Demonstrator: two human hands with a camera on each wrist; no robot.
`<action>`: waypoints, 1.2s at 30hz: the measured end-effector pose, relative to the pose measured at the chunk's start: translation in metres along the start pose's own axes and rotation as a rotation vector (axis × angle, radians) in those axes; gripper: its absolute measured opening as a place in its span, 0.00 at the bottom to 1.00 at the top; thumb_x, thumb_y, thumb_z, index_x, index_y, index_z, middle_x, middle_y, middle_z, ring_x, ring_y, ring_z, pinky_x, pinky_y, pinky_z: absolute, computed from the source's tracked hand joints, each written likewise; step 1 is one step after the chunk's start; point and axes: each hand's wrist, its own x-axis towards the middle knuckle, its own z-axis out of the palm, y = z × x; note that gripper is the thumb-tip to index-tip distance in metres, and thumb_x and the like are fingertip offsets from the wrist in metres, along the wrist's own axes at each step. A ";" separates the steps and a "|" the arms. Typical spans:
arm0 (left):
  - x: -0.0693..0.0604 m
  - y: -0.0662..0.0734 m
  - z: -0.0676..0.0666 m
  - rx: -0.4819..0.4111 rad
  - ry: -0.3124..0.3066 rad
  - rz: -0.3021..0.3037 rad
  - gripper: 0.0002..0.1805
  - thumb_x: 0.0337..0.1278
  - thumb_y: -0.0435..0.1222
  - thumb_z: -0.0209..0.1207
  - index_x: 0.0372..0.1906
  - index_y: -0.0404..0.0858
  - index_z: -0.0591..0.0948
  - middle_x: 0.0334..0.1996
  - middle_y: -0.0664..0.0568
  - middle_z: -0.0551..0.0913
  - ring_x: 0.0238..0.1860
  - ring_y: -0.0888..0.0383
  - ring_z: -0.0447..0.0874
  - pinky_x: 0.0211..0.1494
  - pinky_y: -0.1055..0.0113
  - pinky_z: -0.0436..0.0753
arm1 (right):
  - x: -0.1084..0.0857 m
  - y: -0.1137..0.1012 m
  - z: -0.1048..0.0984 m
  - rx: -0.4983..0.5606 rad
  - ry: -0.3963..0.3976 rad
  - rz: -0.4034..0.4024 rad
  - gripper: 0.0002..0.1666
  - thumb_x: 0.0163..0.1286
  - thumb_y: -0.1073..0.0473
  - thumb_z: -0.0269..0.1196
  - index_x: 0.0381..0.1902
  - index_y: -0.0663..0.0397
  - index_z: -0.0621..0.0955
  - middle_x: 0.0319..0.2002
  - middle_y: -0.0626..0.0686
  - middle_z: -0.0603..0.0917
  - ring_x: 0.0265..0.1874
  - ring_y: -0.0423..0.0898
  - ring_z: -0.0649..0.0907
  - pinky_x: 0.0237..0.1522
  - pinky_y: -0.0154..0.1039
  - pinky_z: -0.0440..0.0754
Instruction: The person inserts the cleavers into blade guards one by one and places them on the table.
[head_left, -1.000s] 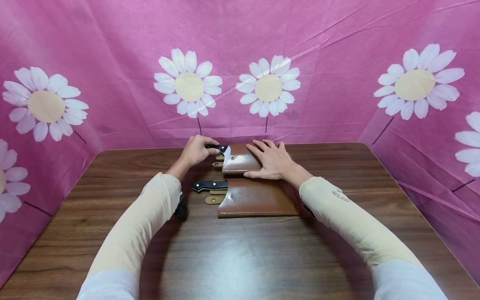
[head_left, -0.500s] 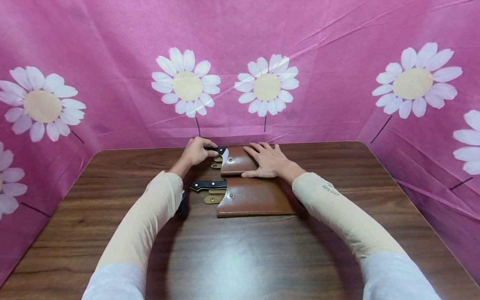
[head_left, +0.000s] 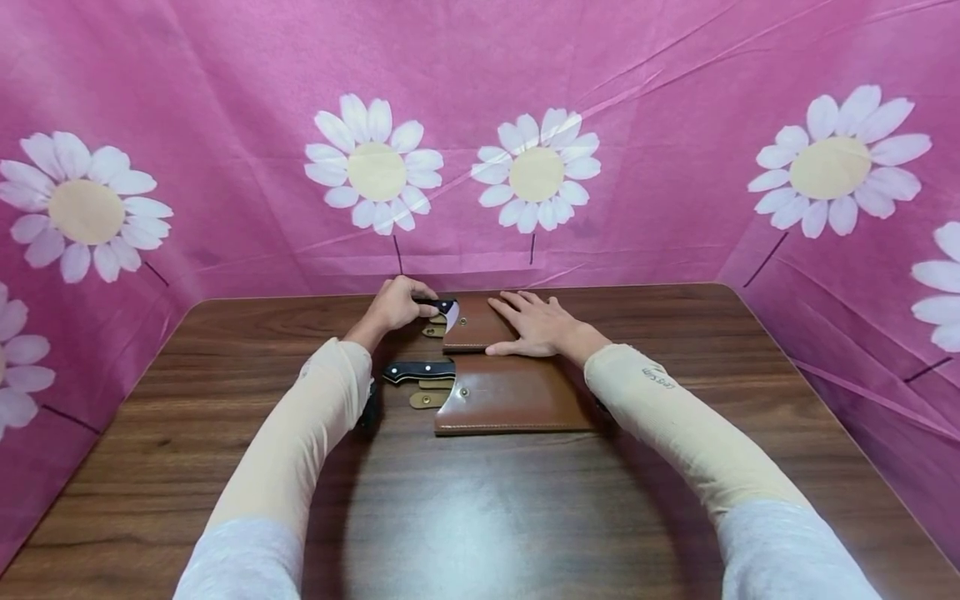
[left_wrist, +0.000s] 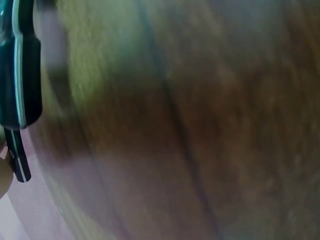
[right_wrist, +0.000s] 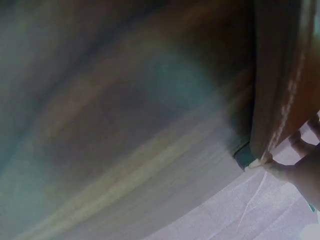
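Note:
Two black-handled cleavers in brown leather sheaths lie one behind the other on the table, handles to the left. My left hand [head_left: 397,303] pinches the far cleaver's handle [head_left: 446,306] between thumb and fingers. A little bare blade shows between that handle and the far sheath [head_left: 471,327]. Fingers spread, my right hand [head_left: 538,323] rests on the far sheath's right part and covers it. In front lies the near sheath [head_left: 517,396], its cleaver's handle [head_left: 416,371] untouched. In the left wrist view, the near handle [left_wrist: 20,75] stands before the far one [left_wrist: 18,156].
Tan snap straps [head_left: 427,401] stick out left of both sheaths. Behind the wooden table [head_left: 465,500] hangs a pink cloth [head_left: 630,75] printed with daisies, which also runs along both sides. Both wrist views are partly blurred.
Both hands and the far sheathed cleaver have shifted slightly toward me, closing up on the near sheath. The near cleaver stays put. My hold on the handle is the same.

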 end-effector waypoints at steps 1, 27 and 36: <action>0.000 0.001 0.000 0.008 -0.006 0.003 0.14 0.57 0.37 0.72 0.48 0.37 0.89 0.45 0.48 0.90 0.55 0.49 0.83 0.62 0.56 0.74 | 0.000 0.001 -0.001 0.001 -0.006 0.002 0.62 0.61 0.12 0.43 0.83 0.37 0.49 0.82 0.51 0.49 0.78 0.58 0.50 0.68 0.73 0.53; 0.000 0.001 0.002 0.134 -0.036 0.055 0.15 0.61 0.38 0.69 0.50 0.37 0.88 0.48 0.46 0.88 0.55 0.48 0.83 0.61 0.53 0.75 | -0.001 0.000 -0.001 -0.065 -0.001 -0.008 0.55 0.68 0.17 0.42 0.83 0.38 0.51 0.81 0.52 0.50 0.79 0.57 0.50 0.68 0.73 0.51; -0.005 0.009 -0.005 0.267 -0.005 0.126 0.20 0.62 0.42 0.68 0.56 0.38 0.85 0.52 0.44 0.86 0.57 0.41 0.81 0.61 0.49 0.75 | -0.003 0.001 -0.011 -0.049 0.071 0.006 0.51 0.72 0.21 0.41 0.82 0.40 0.55 0.80 0.52 0.55 0.79 0.56 0.51 0.71 0.69 0.46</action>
